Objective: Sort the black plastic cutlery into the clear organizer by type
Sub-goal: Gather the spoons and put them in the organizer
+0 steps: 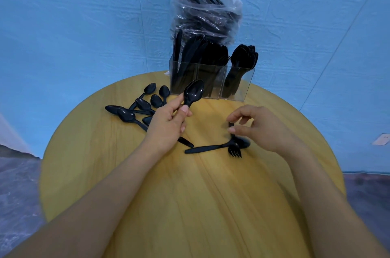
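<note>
Soft even light, warped edges

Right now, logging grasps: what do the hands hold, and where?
Left hand pinches a spoon by its handle; right hand pinches a fork by its handle end.

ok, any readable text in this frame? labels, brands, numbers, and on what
None readable.
Clear organizer: no label or print visible.
Plastic bag of cutlery behind it: no print visible.
Spoon in the left hand: no embossing can be made out.
Fork by the right hand: blurred, no mark visible.
White wall plate at the right edge: faint marks, too small to read.
</note>
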Motion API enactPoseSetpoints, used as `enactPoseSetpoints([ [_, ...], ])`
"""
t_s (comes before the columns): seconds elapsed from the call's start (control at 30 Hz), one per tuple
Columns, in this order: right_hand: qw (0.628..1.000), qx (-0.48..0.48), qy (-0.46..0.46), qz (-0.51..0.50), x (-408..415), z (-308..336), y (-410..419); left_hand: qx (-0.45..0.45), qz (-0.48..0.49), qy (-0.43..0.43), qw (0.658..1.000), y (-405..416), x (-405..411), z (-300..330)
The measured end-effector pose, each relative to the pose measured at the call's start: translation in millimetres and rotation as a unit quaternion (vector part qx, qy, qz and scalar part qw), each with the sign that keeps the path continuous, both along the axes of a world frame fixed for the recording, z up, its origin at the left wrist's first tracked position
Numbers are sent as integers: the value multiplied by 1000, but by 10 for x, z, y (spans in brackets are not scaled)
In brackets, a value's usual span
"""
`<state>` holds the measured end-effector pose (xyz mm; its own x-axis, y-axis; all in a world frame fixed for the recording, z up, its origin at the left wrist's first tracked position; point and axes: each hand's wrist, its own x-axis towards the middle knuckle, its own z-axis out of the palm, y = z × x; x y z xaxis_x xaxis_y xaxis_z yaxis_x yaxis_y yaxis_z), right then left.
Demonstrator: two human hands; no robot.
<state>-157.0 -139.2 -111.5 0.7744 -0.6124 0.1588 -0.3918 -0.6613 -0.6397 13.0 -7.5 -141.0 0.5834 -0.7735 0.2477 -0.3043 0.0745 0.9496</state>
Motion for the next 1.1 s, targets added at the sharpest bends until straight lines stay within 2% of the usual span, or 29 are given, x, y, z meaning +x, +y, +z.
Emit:
enactPoseSetpoints([
  [0.13, 997, 71, 36, -12, -256, -98, 9, 9, -3, -34, 999, 5, -21, -2],
  [0.27, 996, 61, 69, -1, -262, -165, 12, 19, -7, -70, 997, -5, -34, -25],
  [0.43, 997, 59, 56, -1, -265, -193, -1, 21, -11, -76, 997, -17, -50, -43],
  [0.67, 995, 92, -27, 8, -266, -175, 17, 22, -5, -103, 994, -16, -81, -42],
  [0.73, 984, 141, -106, 13, -263, -140, 46, 18, -3, -106, 994, -14, -78, -32],
  [0.87, 935, 228, -273, 12, -229, 10, 108, 12, 11, -118, 993, -10, -79, -8],
  [1.0, 930, 221, -293, 17, -88, 167, 163, 6, 30, -114, 993, -9, -70, 9],
  [1.1, 922, 257, -287, 45, 24, 252, 175, 0, 42, -123, 991, -2, -65, 23],
])
